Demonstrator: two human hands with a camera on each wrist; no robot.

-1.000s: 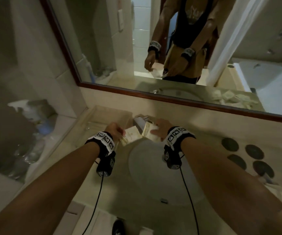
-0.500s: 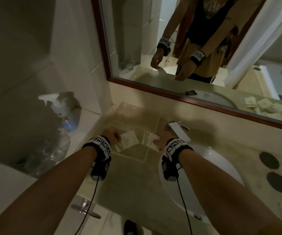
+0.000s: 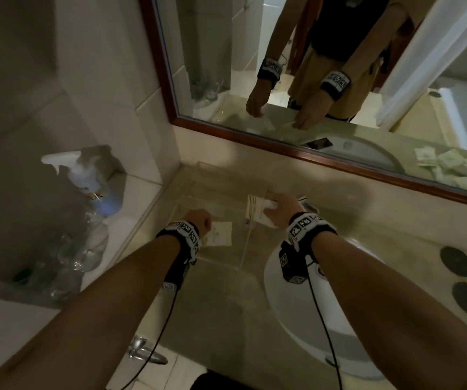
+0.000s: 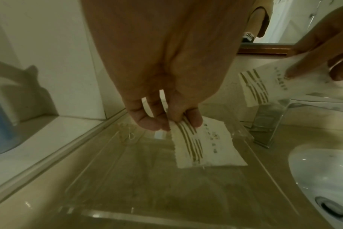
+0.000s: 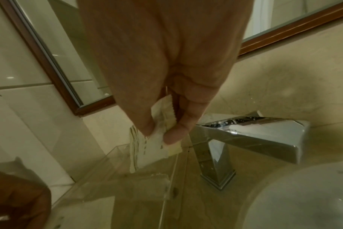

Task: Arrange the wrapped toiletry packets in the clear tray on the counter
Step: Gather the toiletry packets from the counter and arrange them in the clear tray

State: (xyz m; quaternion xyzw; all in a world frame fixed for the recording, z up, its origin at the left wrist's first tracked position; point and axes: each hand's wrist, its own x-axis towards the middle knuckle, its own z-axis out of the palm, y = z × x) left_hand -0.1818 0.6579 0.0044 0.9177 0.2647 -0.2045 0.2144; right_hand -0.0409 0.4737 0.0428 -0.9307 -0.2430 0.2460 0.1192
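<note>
The left hand (image 4: 162, 86) pinches one packet (image 4: 206, 147) over the clear tray (image 4: 166, 193). The right hand (image 5: 166, 77) grips several packets (image 5: 147, 148) at the tray's right wall.

Clear tray (image 3: 243, 250): transparent acrylic, low walls, rectangular; sits flat on beige counter, btwn side ledge & basin, back edge near mirror wall; Left packet (image 4: 204, 145): flat white sachet w/ olive stripes at one end & small print, serrated edges; pinched at striped end by left hand (image 4: 166, 74), hanging tilted over tray floor; Right packets (image 5: 147, 148): small bunch of same sachets, pinched in right hand (image 5: 166, 77) above tray's right wall, near tap
</note>
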